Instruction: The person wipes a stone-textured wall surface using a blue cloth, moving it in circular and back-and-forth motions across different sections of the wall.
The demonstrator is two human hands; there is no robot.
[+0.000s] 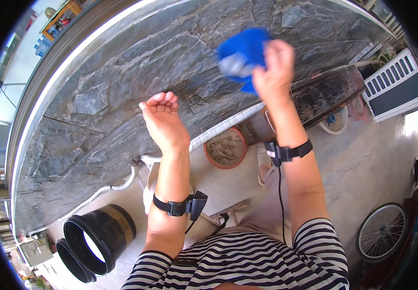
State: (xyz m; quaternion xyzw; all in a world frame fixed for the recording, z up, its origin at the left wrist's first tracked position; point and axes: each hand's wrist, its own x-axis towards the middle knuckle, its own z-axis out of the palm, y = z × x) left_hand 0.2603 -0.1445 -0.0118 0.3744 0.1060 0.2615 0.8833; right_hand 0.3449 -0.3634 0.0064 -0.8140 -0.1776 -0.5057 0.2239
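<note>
In the upper right of the head view, my right hand (pixel 276 69) grips a blue cloth (pixel 245 45) with a pale grey-white patch. Motion blurs both, and the cloth's exact form is hard to make out. Behind it is a dark grey stone-textured wall (pixel 129 69) with cracks and tile joints; whether the cloth touches it I cannot tell. To the left, my left hand (pixel 167 121) is raised in front of the same wall, palm showing. Its fingers are loosely bent and nothing is visible in it. Straps with small black devices circle both forearms.
A wrapped white pipe (pixel 227 125) runs along the wall's foot, above a terracotta pot of soil (pixel 225 148). Black buckets (pixel 100 235) lie lower left. On the right are a long planter (pixel 321 94), a white louvred unit (pixel 395 85) and a bicycle wheel (pixel 382 232).
</note>
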